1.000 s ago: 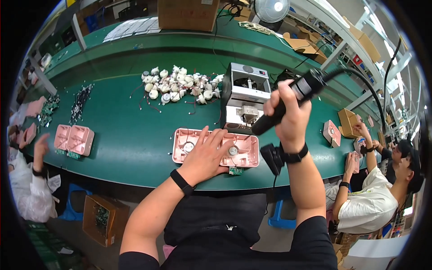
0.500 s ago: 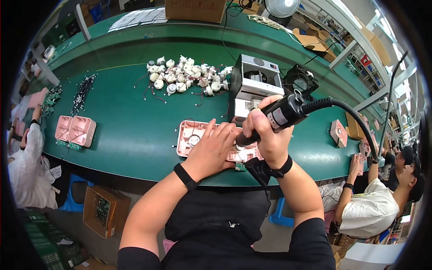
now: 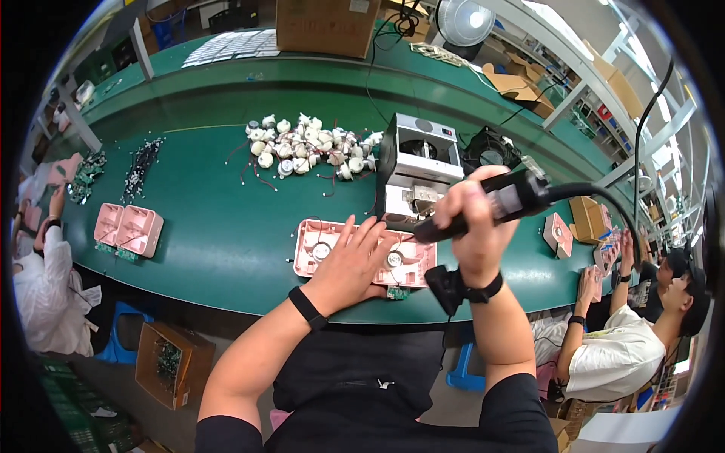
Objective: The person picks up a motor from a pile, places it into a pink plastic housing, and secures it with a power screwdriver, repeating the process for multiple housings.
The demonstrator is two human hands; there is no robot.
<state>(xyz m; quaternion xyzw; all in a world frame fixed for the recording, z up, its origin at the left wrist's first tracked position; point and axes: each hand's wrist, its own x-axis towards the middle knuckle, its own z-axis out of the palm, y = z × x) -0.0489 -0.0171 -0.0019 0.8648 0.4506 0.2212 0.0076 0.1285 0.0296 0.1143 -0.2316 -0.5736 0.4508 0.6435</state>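
Note:
My left hand (image 3: 352, 261) lies with fingers stretched over the middle of a pink plastic housing (image 3: 305, 259) on the green bench. Two open halves make up the housing, each with a round speaker-like part (image 3: 394, 260) inside. A small green circuit board (image 3: 398, 293) hangs at its near edge. My right hand (image 3: 481, 226) is wrapped round a black electric screwdriver (image 3: 516, 198), its tip pointing left above the housing's far edge. The tip appears apart from the housing. Just beyond stands a silver and black machine (image 3: 400, 171) resembling a screw feeder.
A pile of white motor-like parts with wires (image 3: 302, 147) lies beyond my left hand. Further left are another pink housing (image 3: 130, 229) and dark small parts (image 3: 142, 167). A black fan (image 3: 487, 147) stands behind the machine. Co-workers sit at both sides; the screwdriver's cable (image 3: 596, 195) arches right.
My right hand has lifted the screwdriver away from the housing, up and to the right, uncovering the right speaker-like part. My left hand stays on the housing.

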